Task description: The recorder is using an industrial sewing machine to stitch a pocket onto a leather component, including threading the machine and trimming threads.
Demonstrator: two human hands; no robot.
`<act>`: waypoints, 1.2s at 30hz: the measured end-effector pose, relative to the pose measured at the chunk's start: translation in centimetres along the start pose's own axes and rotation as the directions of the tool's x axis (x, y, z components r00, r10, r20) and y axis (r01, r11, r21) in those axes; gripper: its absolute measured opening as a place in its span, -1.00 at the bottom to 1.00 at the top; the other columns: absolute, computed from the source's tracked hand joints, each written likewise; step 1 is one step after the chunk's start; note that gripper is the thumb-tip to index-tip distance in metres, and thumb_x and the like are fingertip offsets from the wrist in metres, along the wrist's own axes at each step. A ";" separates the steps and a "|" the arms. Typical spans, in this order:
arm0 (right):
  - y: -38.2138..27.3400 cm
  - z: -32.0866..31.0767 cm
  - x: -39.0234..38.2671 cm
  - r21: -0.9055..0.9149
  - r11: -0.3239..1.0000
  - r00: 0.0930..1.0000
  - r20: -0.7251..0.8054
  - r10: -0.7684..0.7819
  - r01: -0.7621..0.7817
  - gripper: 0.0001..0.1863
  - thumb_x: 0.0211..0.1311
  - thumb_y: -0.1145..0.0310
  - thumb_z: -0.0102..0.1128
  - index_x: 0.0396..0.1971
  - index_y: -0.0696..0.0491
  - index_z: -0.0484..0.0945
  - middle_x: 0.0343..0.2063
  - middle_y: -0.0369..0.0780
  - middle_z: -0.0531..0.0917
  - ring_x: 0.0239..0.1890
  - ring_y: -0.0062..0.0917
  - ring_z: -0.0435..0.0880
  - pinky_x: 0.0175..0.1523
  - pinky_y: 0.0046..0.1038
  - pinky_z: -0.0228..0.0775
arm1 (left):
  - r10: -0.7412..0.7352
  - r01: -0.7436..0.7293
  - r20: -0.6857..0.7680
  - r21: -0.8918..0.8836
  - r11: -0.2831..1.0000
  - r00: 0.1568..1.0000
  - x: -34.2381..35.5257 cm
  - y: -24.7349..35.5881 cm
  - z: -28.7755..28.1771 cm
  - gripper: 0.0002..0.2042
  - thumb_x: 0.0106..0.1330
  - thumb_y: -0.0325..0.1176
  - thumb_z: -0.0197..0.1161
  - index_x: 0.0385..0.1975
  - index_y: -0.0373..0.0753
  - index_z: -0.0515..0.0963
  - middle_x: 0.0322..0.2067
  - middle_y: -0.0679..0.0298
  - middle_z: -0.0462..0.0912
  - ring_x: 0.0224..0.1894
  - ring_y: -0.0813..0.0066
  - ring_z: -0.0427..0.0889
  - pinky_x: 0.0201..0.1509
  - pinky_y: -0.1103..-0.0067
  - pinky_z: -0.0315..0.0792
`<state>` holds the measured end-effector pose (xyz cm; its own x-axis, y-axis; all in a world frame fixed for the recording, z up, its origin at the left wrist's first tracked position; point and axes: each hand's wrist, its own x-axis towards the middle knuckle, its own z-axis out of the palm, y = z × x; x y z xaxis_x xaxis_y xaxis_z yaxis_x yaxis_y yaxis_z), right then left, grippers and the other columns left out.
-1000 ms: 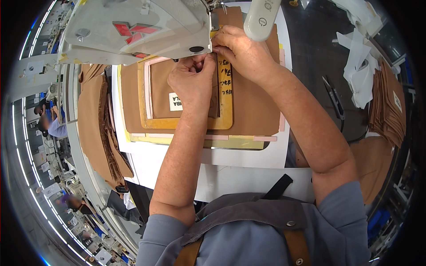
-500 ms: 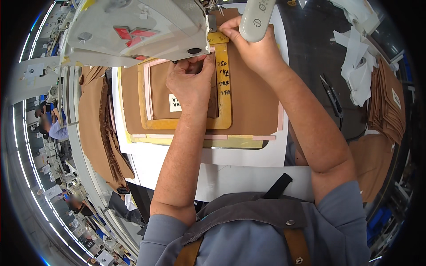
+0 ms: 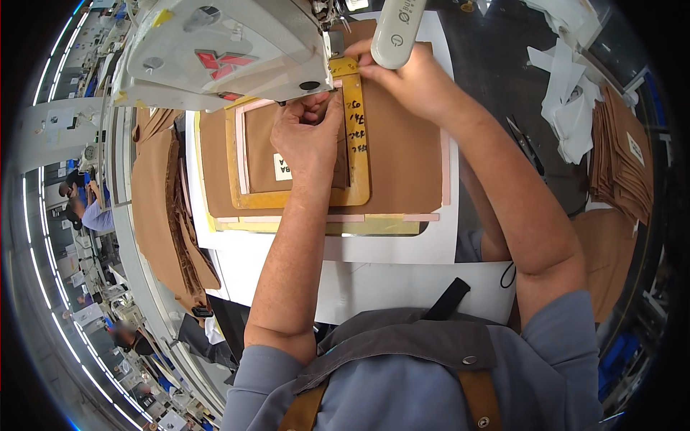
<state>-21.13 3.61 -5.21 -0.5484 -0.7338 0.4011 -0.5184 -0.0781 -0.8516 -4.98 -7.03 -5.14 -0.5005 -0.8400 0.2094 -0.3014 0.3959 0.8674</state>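
Person wears a grey-blue short-sleeved shirt [image 3: 546, 359]; sleeves end above the elbows, forearms bare. Over it, a dark grey apron bib [image 3: 410, 345] with two metal snap studs, brown leather straps [image 3: 474, 395] and a black strap running upward. Left hand [image 3: 305, 140] and right hand [image 3: 413, 82] bare, ungloved.

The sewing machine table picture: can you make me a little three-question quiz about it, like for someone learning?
1. True or false: the left hand rests on the brown fabric inside the yellow frame.
2. Which hand is at the top end of the yellow frame, beside the sewing machine? A) left B) right C) neither
3. Fill in: the stack of brown pieces lies at the person's far ____ side.

Key:
1. True.
2. B, the right hand.
3. Right.
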 end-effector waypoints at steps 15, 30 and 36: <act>-2.1 2.1 1.0 -0.332 0.939 0.975 0.224 -0.008 0.084 -0.79 0.18 0.46 0.36 -0.18 0.14 0.63 -0.22 -0.22 0.62 -0.17 -0.35 0.68 -0.05 -0.37 0.54 | 0.024 -0.024 -0.005 0.003 1.000 1.000 0.1 0.0 -0.2 -0.83 0.11 -0.43 0.47 -0.36 -0.38 0.72 -0.48 0.42 0.65 -0.47 0.76 0.42 -0.33 0.74 0.40; -9.1 -1.4 -6.0 -0.070 0.997 0.953 0.303 0.003 0.019 -0.89 0.26 0.50 0.22 -0.29 0.22 0.63 -0.37 -0.08 0.66 -0.29 -0.26 0.65 -0.11 -0.35 0.46 | 0.186 -0.131 0.282 -0.204 0.970 0.941 -6.4 3.3 -4.6 -0.91 0.16 -0.41 0.36 -0.39 -0.26 0.69 -0.45 0.14 0.65 -0.43 0.31 0.63 -0.30 0.48 0.51; -10.9 -2.9 -8.2 -0.114 0.992 0.933 0.360 -0.010 0.055 -0.91 0.33 0.55 0.10 -0.38 0.25 0.46 -0.47 -0.14 0.48 -0.43 -0.38 0.47 -0.27 -0.43 0.29 | 0.265 -0.195 0.296 -0.245 0.950 0.918 -7.6 4.5 -6.0 -0.91 0.01 -0.55 0.40 -0.53 -0.36 0.61 -0.52 0.10 0.59 -0.44 0.20 0.62 -0.37 0.40 0.47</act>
<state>-12.90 12.48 1.74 -0.2701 -0.9266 0.2615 -0.6193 -0.0407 -0.7841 2.36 -1.14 -0.12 -0.7795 -0.5563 0.2881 0.0098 0.4490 0.8935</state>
